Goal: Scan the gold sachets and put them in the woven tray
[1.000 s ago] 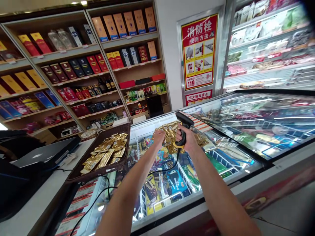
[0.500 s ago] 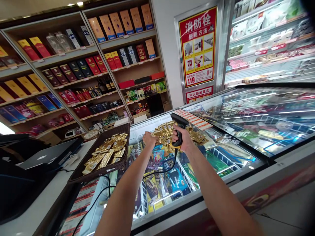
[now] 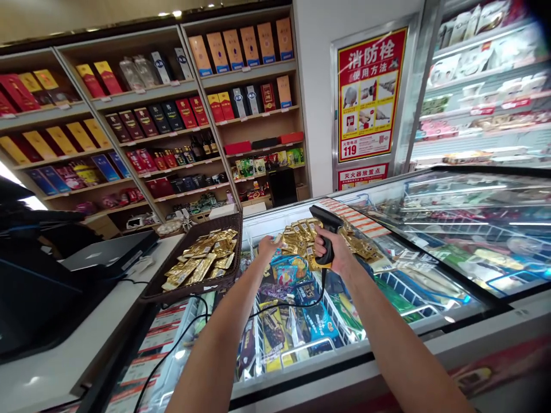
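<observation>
My right hand (image 3: 333, 251) is wrapped round the grip of a black barcode scanner (image 3: 326, 218), whose cable hangs down and runs off to the left. The scanner is raised over a spread of gold foil packets (image 3: 299, 236) on the freezer's glass top. At the left edge of that spread, my left hand (image 3: 267, 246) has its fingers closed at a gold packet (image 3: 279, 238); the fingertips are partly hidden. More gold packets (image 3: 202, 258) lie in a dark brown wicker basket (image 3: 236, 226) to the left.
Below the glass, wire baskets (image 3: 258, 338) hold colourful frozen packs (image 3: 318, 321). A dark machine (image 3: 112, 255) stands on the white counter (image 3: 64, 367) at left. Shelves of boxed bottles (image 3: 252, 46) line the back wall, with a red poster (image 3: 372, 94) beside them.
The camera view has turned left, so the scene sits further right and lower. My left hand has drawn slightly away from the spread's edge. My right hand still holds the scanner.
</observation>
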`<action>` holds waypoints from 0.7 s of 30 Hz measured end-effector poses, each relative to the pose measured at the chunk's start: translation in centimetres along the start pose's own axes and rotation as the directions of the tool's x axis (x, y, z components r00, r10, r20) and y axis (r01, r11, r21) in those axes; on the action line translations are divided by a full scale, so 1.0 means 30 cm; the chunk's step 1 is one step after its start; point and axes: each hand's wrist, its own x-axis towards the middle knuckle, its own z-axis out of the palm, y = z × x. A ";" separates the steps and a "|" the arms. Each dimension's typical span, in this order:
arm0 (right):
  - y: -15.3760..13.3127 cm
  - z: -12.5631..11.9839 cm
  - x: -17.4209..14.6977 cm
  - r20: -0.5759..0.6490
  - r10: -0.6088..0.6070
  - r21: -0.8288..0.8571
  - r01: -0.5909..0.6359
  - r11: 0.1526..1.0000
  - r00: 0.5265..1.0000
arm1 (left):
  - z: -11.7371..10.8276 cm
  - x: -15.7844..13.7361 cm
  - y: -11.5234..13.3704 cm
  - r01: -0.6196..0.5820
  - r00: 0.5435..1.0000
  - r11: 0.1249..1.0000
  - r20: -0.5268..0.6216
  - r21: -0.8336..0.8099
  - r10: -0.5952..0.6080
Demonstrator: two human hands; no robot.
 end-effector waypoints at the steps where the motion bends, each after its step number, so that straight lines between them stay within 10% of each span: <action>1: 0.002 -0.003 0.002 0.000 0.004 -0.005 -0.004 1.000 1.000 | 0.003 -0.001 -0.002 0.029 1.000 1.000 0.005 0.004 -0.029; 13: 0.032 0.039 -0.040 0.047 0.059 -0.186 -0.049 0.981 0.997 | -0.107 -0.097 -0.035 0.100 0.995 0.916 0.057 -0.389 -0.084; 21: 0.066 0.067 -0.063 0.058 0.141 -0.574 -0.083 0.814 0.988 | -0.123 -0.113 0.006 0.034 0.996 0.842 0.087 -0.538 0.015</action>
